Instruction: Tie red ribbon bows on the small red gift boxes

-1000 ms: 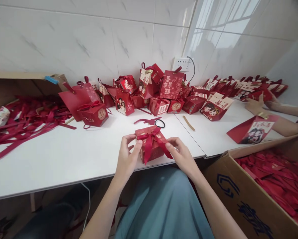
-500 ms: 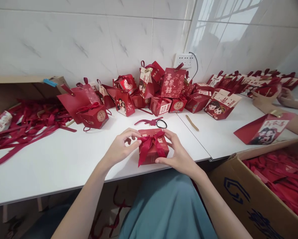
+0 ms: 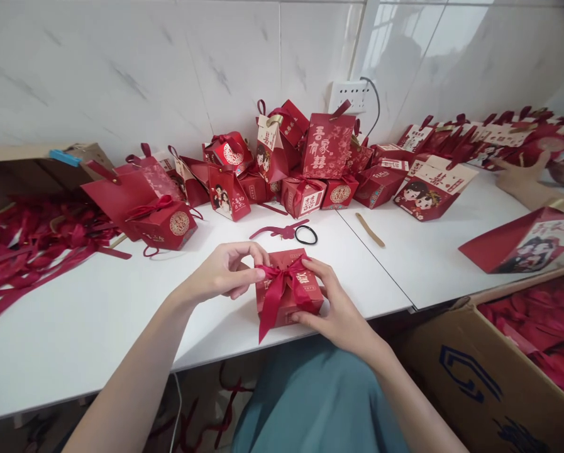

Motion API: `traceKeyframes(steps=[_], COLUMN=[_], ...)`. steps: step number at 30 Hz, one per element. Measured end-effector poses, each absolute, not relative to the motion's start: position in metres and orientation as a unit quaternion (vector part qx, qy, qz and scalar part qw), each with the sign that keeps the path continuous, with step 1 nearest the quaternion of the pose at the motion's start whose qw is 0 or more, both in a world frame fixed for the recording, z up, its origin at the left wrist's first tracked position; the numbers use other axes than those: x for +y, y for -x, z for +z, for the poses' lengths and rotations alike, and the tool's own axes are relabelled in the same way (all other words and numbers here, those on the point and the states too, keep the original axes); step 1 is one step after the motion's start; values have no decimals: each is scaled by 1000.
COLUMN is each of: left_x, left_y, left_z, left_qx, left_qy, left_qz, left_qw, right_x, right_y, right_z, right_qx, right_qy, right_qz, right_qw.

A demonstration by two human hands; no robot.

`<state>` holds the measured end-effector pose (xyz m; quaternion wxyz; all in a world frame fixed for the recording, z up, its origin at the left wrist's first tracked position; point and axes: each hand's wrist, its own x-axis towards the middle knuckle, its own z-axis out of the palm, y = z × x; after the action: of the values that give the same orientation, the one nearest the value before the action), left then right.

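Note:
A red gift box [image 3: 282,313] with gold print sits near the table's front edge. A dark red ribbon [image 3: 273,302] is tied on its top in a bow, with its tails hanging down the front. My left hand [image 3: 232,270] pinches the bow's left loop between thumb and fingers. Around the box's right side, my right hand [image 3: 336,308] has its fingers on the top and its thumb at the front, gripping the box. Just behind the box lie a black hair tie [image 3: 305,235] and a loose dark red strap [image 3: 279,231].
Several red boxes [image 3: 342,194] crowd along the wall. Left is an open carton [image 3: 22,154] of ribbons; right, a cardboard box [image 3: 451,333] full of red pieces. A tan strip [image 3: 370,230] lies on the table. A co-worker's hand [image 3: 522,176] is at far right.
The view has shifted slightly closer. My left hand has curled its fingers in at the bow's left loop. My right hand keeps its hold on the box.

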<state>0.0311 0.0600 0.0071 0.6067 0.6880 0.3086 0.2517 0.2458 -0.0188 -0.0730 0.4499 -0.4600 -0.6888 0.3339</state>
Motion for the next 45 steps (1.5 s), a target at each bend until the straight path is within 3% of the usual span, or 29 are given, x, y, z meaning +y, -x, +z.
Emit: traceKeyframes(steps=[6,18,24,31,37,45], left_x=[77,76,70,70,73,73], left_y=[-32,-32,-34,-27,-29,-29], left_z=[13,-7,-7,-1,-6,-2], left_qx=[281,207,284,383,309,270], left_qy=[-673,-517,-511,-602,-582,-623], left_qz=[170,173,243,265,196,223], left_qw=[663,812,774,649,726,700], right_x=[-19,-21,-22,-24,-23,-22], right_y=[-244,-247,-250,-252,-252,-249], right_z=[-80,-80,-79,-79,-77,-81], right_qx=[-681,-676,-668,-657,-664,-653], right_qy=[455,427,428,431,443,486], right_qz=[342,361,379,398,383,340], right_qw=[461,480,476,473,464,470])
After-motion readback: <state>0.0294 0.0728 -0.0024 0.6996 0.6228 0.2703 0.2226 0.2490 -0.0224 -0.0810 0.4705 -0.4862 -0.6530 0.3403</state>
